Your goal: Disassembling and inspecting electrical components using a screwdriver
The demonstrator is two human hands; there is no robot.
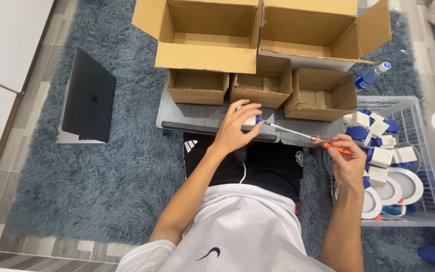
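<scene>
The small white-and-blue plastic box-shaped part (251,121) sits at the front edge of the low grey lap desk (187,117), pinched in the curled fingers of the left hand (235,128), which close around it from above. The right hand (347,162), nearer the body, has its fingers wrapped shut on the orange handle of a slim screwdriver (305,136) whose metal shaft reaches across to the part's blue end. That long reach looks like the weak point: held so far from the tip, the shaft could skate off the part and jab the left fingertips, or any loosened screw could drop into the shaggy blue-grey rug (101,171) and vanish. Beside the right hand, the white wire basket (429,151) of similar parts and round white discs could be knocked by the elbow. Farther off stand three small open cardboard boxes (261,88), two larger ones behind.
</scene>
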